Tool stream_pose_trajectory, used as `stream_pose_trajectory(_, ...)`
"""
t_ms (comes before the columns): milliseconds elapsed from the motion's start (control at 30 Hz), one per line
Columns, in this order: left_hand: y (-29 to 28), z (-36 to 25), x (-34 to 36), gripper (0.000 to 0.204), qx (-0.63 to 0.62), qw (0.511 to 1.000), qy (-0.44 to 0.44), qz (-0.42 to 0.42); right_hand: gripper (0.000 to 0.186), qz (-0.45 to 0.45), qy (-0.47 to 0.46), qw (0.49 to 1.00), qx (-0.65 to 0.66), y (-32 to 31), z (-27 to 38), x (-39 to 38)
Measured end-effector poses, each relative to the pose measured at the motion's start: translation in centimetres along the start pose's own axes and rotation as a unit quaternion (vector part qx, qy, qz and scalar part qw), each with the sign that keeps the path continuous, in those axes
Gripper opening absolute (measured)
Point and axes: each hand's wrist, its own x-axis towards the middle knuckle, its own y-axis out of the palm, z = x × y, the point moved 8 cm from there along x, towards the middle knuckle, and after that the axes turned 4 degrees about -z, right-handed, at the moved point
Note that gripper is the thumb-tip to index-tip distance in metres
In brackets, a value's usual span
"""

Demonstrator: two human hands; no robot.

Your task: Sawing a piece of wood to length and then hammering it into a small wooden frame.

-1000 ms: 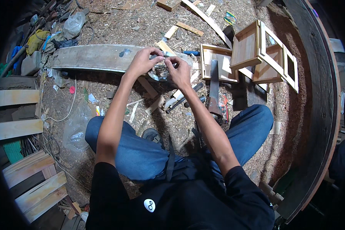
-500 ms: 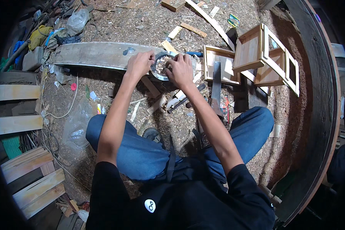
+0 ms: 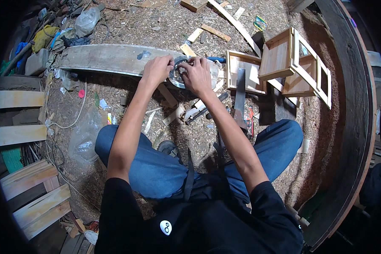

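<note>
A round silver metal container (image 3: 180, 84) with small pieces inside sits at the right end of a long weathered board (image 3: 99, 57). My left hand (image 3: 157, 69) is curled at the container's left side, its fingertips hidden. My right hand (image 3: 197, 75) is over the container's right side, fingers bent down into it; anything between them is too small to make out. A handsaw (image 3: 240, 101) stands just to the right, beside a shallow wooden box (image 3: 239, 63).
Two light wooden trays (image 3: 275, 53) lean in slatted frames at the right, near a dark curved timber (image 3: 347, 127). Wood offcuts (image 3: 216, 33) and chips cover the ground. Plank stacks (image 3: 19, 135), cords and plastic bags (image 3: 85, 23) lie at the left.
My hands have moved from pinching together over the container to slightly apart, with my right hand turned over and reaching into it. The view has shifted a little.
</note>
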Motion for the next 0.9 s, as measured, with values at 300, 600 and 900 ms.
stream_pose_trajectory(300,0.0,0.1,0.0,0.014,-0.012,0.999,0.025,-0.019,0.021,0.029,0.017,0.998,-0.054,-0.2,-0.6,0.3)
stream_pose_trajectory(600,0.1,-0.2,0.2,0.013,-0.012,0.999,0.027,-0.015,0.026,0.01,-0.006,1.0,-0.004,0.8,0.2,0.4)
stream_pose_trajectory(900,0.3,0.4,0.1,0.014,-0.017,1.0,0.011,-0.007,0.021,0.032,0.002,0.999,-0.024,1.1,-0.1,0.6)
